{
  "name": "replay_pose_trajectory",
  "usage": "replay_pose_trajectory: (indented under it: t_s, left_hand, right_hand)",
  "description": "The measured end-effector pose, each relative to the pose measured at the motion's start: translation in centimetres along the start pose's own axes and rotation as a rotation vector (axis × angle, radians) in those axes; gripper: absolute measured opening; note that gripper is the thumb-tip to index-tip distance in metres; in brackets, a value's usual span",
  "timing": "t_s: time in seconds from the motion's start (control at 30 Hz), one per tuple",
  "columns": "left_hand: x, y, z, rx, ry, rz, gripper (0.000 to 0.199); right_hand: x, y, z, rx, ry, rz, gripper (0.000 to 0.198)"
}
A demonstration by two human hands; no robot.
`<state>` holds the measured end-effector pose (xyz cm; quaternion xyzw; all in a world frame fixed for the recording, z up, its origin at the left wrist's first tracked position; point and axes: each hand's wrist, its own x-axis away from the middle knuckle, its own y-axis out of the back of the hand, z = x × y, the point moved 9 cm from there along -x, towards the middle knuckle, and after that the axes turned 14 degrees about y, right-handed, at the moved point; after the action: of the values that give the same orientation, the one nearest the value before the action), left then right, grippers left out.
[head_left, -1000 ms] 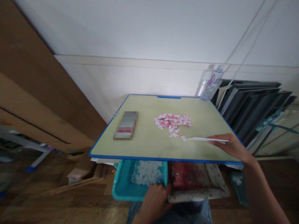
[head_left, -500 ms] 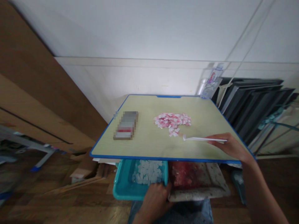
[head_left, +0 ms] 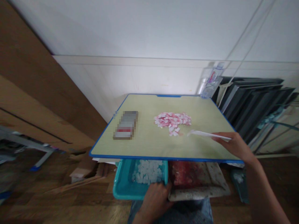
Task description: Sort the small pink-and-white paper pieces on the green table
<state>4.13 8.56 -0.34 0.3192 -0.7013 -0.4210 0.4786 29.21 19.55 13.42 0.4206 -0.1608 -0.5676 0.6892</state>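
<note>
1. The right hand (head_left: 235, 144) is closed around the back end of a slender white tweezer-like tool (head_left: 205, 134), above the right part of the pale yellow-green, blue-edged worktop (head_left: 144, 146).
2. The tool points leftward; its blurred tip lies just right of the loose heap of small pink-and-white square flakes (head_left: 173, 119) (whether a flake is pinched there, I cannot tell).
3. The left hand (head_left: 156, 196) is low, fingers curled, at the near right corner of the turquoise plastic basin (head_left: 121, 190). Whether it grips the rim, I cannot tell.
4. That basin, below the worktop's near edge, contains small white square pieces (head_left: 149, 171); just beside it is a stained off-white tray (head_left: 198, 196) bearing a wet-looking red mass (head_left: 183, 175).
5. The tool should be light and fairly stiff, perhaps springy; its rear half seems the place to hold, leaving the tip free.
6. The flakes look thin, very light and easily scattered, perhaps damp and clinging. A single flake is best taken by an edge or corner, gently, since hard pressure could crease it.
</note>
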Motion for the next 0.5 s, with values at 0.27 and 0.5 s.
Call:
replay_pose_trajectory:
  t_s: [0.27, 0.5]
  left_hand:
    - [0.0, 0.2, 0.0, -0.011, 0.024, 0.025, 0.033]
    - [0.0, 0.4, -0.1, 0.022, 0.012, 0.003, 0.029]
  right_hand:
    - [1.1, 1.9, -0.7, 0.052, -0.071, -0.106, 0.037]
    - [1.5, 2.5, -1.0, 0.080, -0.074, -0.184, 0.038]
